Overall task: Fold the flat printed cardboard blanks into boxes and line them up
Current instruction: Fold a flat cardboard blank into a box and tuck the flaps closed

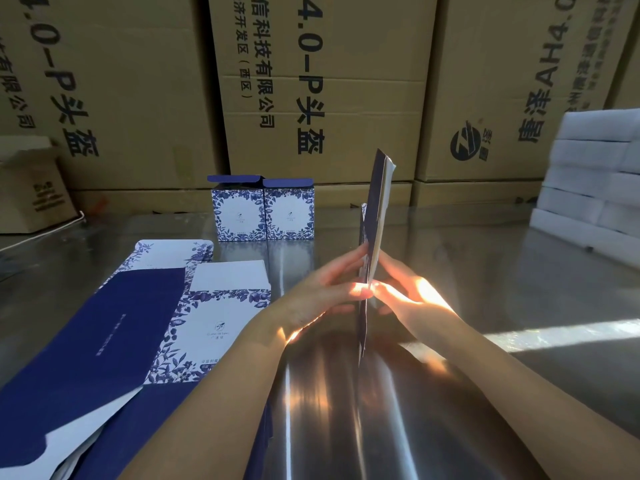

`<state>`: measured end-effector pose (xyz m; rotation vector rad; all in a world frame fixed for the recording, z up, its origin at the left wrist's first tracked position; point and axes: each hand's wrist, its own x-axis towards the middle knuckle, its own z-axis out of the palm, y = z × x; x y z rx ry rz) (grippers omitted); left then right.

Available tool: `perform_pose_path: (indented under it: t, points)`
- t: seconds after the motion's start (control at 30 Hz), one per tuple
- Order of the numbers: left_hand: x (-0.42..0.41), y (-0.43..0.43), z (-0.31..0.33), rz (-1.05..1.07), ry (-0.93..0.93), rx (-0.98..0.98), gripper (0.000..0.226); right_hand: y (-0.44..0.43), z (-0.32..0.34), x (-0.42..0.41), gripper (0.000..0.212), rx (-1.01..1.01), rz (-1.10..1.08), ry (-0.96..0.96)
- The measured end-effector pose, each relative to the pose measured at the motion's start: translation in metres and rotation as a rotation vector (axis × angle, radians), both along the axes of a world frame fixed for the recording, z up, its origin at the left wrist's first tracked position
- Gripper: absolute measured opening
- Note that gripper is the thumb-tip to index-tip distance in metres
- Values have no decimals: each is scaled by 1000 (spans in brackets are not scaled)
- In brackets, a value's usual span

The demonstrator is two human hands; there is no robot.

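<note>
Blue-and-white printed cardboard blank (375, 216), flat and seen edge-on, held upright above a steel table (450, 271) between both hands at frame centre. Left hand (322, 292) pressed against its left face, fingers stretched up along the card; right hand (408, 296) against its right face, fingertips (384, 263) pinching the lower part. Both hands closed on the blank, sunlit across the knuckles. Blank tilted slightly, top toward one o'clock, bottom corner hanging just over the tabletop.

At nine o'clock of the hands, flat on the table, a loose pile of unfolded blanks (145, 327): navy panels, floral borders, white flaps, overlapping and fanned toward seven o'clock.

At eleven o'clock, farther back, two folded boxes (263, 213) upright, side by side and touching, floral fronts facing the camera, blue lids raised.

At two o'clock, near the table's right edge, a stack of white foam blocks (595, 174).

Behind everything, from ten to two o'clock, large brown shipping cartons (311, 81) with dark print; at nine o'clock, a smaller brown carton (31, 192).
</note>
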<state>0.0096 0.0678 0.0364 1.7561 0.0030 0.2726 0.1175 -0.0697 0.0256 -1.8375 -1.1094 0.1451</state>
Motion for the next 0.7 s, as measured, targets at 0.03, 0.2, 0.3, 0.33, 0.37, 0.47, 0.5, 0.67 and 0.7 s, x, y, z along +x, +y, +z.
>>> perform_pose_path:
  t: [0.03, 0.2, 0.3, 0.33, 0.37, 0.47, 0.5, 0.67, 0.7]
  points:
    - [0, 0, 0, -3, -4, 11, 73, 0, 0, -1, 48, -2, 4, 2]
    - [0, 1, -1, -17, -28, -29, 66, -1, 0, 0, 51, 7, 24, 1]
    - [-2, -1, 0, -11, -26, -26, 74, -1, -1, 1, 51, 11, 29, 4]
    - [-2, -1, 0, -10, -21, -29, 76, -1, -1, 2, 51, 12, 28, 2]
    - [-2, -1, 0, -10, -17, -30, 76, -1, -1, 2, 51, 13, 29, 2]
    - [-1, 0, 0, -16, -7, -36, 75, -1, -1, 1, 52, 13, 40, 15]
    - [-1, 1, 1, -15, -5, -39, 76, -2, -1, 0, 52, 15, 44, 20]
    - [-3, 2, -1, 7, -3, -39, 73, -2, -1, -2, 62, 34, 43, 45]
    - [-2, 2, -1, 18, -7, -45, 71, -1, -2, -2, 71, 31, 40, 32]
